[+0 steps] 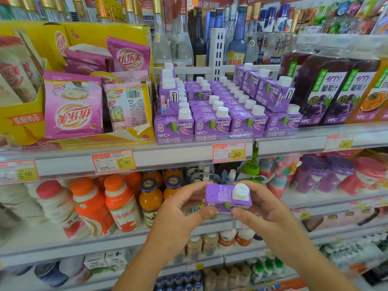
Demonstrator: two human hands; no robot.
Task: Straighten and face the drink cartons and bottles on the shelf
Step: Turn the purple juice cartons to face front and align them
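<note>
A carton (228, 198) is held off the shelf (168, 158), at six o'clock in the view, cap up and label toward the camera. It is pinched from both sides, with the left hand (180, 215) at its nine o'clock and the right hand (266, 213) at its three o'clock. Thumbs are laid on the front face and fingers curled behind, probably so that it can be turned and its face checked before it is set back. At twelve o'clock from it, the block (220, 120) of like cartons is ranged in rows, with front labels brought up behind the shelf lip. More are stacked on top at ten and one o'clock. The tilted carton (273, 95) at one o'clock is turned askew and is judged not yet faced. Bottles (321, 89) are stood at three o'clock of the block, labels forward.
</note>
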